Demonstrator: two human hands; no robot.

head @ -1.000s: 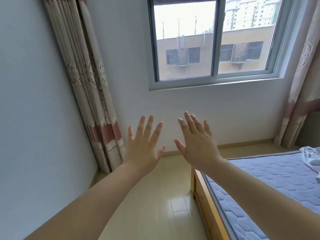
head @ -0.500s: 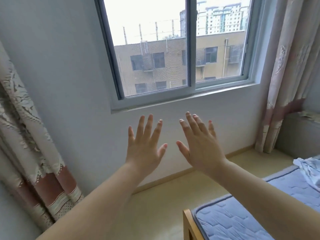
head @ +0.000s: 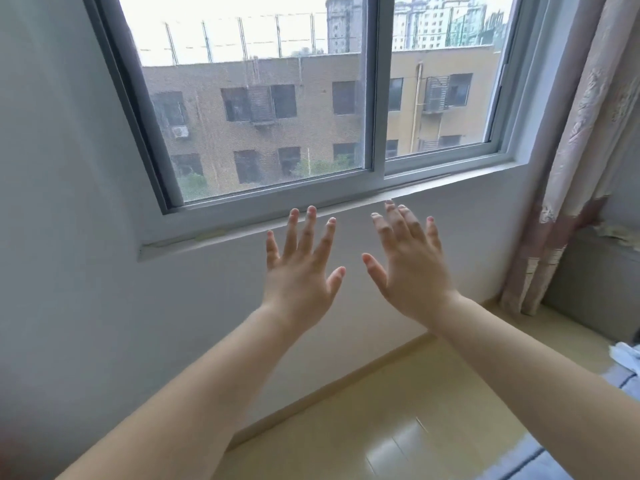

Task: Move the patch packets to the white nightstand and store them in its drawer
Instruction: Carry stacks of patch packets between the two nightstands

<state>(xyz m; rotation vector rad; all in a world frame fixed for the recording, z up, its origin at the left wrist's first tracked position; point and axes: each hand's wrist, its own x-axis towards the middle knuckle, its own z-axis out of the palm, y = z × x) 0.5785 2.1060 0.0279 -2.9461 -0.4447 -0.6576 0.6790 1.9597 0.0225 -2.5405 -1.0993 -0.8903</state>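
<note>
left hand [head: 298, 282]: raised at centre frame with its back to the viewer, fingers [head: 325, 239] straight and fanned apart, holding nothing. right hand [head: 412, 271]: just beside it, also flat, with straight fingers set closer together and the thumb pointing toward the left hand. it holds nothing. the hands do not touch; a narrow gap lies between the thumbs. both bare forearms enter from the lower edge.

surfaces: the wall [head: 86, 306] is smooth, matte, pale grey paint. the window [head: 263, 133] across the upper frame is a sliding type in a grey metal frame, with a fine mesh screen over the left pane. a narrow ledge-like sill [head: 242, 233] runs under it. the curtain [head: 581, 168] at the right edge is beige cloth with a raised pattern and a reddish band low down. the floor [head: 398, 427] is glossy pale wood planking.

task items: where the patch packets and white nightstand lie relative to the hands cannot be told from this view.

limits: a blue-grey mattress edge [head: 623, 384] and a white crumpled cloth [head: 627, 355] are cut off at the lower right. the grey block [head: 595, 289] behind the curtain is too blurred to identify.
</note>
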